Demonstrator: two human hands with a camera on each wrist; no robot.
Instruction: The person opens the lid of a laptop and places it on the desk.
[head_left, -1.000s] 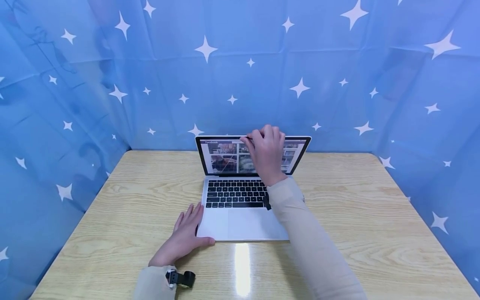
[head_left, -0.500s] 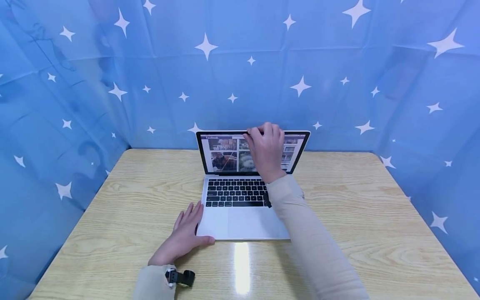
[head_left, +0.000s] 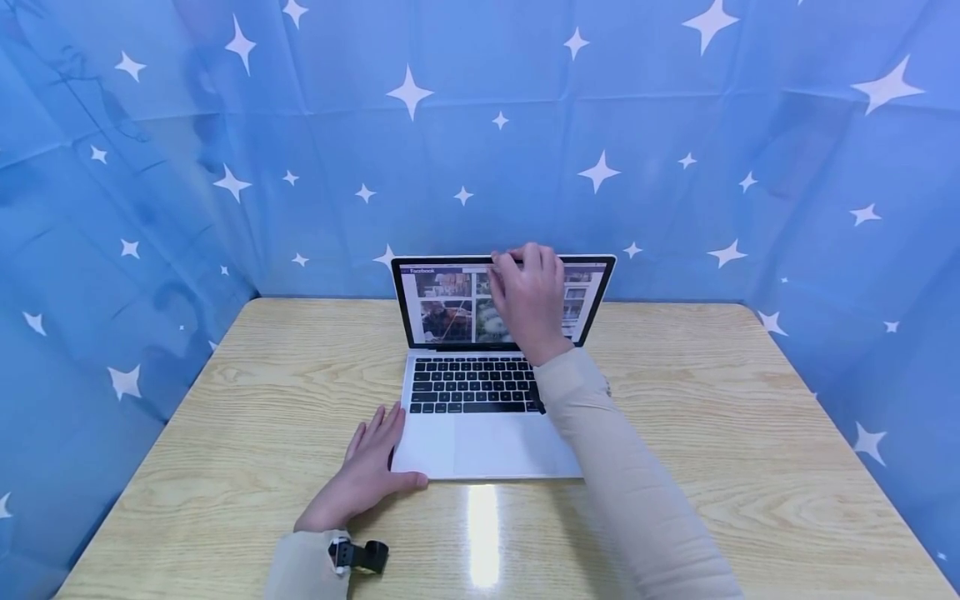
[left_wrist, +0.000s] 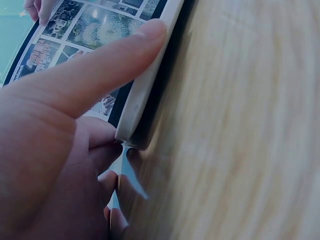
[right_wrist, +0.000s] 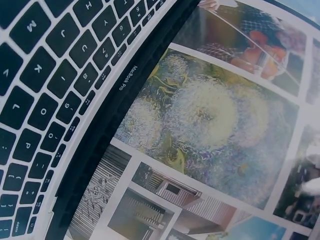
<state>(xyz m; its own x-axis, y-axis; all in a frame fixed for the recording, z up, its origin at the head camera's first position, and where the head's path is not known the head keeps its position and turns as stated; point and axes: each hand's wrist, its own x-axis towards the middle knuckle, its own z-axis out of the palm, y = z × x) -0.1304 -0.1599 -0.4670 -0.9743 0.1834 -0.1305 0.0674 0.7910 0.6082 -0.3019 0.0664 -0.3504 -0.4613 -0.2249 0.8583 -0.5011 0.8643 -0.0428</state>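
Note:
A silver laptop (head_left: 495, 446) stands unfolded on the table, its lit screen (head_left: 447, 321) showing a page of pictures. My right hand (head_left: 531, 304) reaches over the keyboard (head_left: 465, 387) and pinches the top edge of the lid near its middle, covering part of the screen. At the laptop's front left corner rests my left hand (head_left: 367, 475), thumb on the front edge, fingers spread along the left side. That thumb (left_wrist: 110, 67) lies straight across the edge in the left wrist view. The right wrist view holds keys and screen; my right hand is out of it.
The laptop sits on a wood-grain table (head_left: 750, 433). A blue curtain (head_left: 480, 150) with white stars hangs behind the table and along both sides. Bright light reflects off the table (head_left: 483, 533) in front of the laptop. A black strap device (head_left: 360, 556) sits on the left wrist.
The laptop's lid has tilted farther back, and its top edge stands higher in the head view. My right hand has moved with it. My left hand has stayed at the corner.

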